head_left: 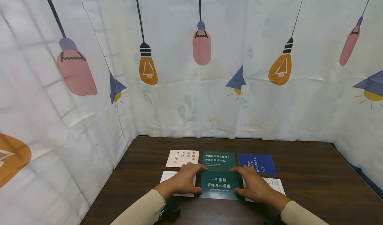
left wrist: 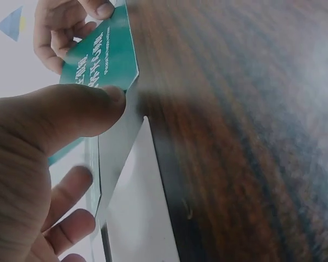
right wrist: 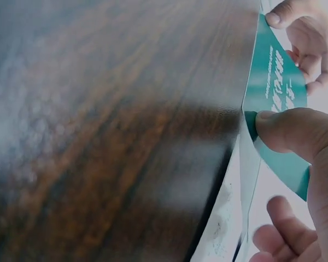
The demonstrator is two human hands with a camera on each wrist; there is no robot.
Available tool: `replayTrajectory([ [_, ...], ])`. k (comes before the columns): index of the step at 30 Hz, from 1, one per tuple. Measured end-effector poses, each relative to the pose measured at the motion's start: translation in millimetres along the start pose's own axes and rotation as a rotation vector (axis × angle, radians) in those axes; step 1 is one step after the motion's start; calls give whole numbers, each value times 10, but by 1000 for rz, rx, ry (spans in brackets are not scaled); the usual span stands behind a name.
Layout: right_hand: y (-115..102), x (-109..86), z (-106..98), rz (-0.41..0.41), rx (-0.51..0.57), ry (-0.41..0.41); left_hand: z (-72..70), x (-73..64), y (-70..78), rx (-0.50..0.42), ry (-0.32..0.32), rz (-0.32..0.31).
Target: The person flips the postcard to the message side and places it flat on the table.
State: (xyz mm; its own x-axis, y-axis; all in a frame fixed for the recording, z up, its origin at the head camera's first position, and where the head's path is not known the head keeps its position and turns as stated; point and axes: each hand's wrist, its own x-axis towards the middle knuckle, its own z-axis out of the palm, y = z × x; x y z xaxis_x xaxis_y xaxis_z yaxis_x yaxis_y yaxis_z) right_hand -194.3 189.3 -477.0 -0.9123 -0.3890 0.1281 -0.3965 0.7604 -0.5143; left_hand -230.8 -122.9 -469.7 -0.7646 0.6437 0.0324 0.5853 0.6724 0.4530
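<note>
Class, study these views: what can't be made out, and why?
- Head view: middle of the lower left white card, behind the left hand.
- Head view: much of the lower right card, behind the right hand.
- Head view: tiniest print on the upper green card, too small.
- Right wrist view: part of the right hand, cut by the right edge.

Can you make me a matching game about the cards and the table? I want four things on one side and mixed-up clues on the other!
Things
1. card with red writing
2. blue card
3. front green card
4. table

Clues, as the head camera sees them
A. right end of the far row
B. dark brown
C. left end of the far row
D. between the left hand and the right hand

Right pairs: 1-C, 2-A, 3-D, 4-B
</note>
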Motion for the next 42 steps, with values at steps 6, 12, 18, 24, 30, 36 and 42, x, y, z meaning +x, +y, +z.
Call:
replayTrajectory([
  [6,4,-3,-29,-21,34,-65,15,9,-22,-67,-14,25],
  [12,-8,-25,-50,-21,66,-79,20,17,-31,-134,-14,63],
  [18,-28,-44,-73,-11,122,-32,1,22,-17,-195,28,58],
  [24,12,-57,-58,25,174,-10,-24,13,-18,-246,45,21],
  [30,15,-59,-62,53,205,-14,-13,2,-39,-274,49,-4],
  [36,11,-82,-85,34,159,-6,-8,-7,-65,-219,87,17],
  [42,22,-108,-99,-11,183,-19,-24,-26,-72,-205,89,27],
])
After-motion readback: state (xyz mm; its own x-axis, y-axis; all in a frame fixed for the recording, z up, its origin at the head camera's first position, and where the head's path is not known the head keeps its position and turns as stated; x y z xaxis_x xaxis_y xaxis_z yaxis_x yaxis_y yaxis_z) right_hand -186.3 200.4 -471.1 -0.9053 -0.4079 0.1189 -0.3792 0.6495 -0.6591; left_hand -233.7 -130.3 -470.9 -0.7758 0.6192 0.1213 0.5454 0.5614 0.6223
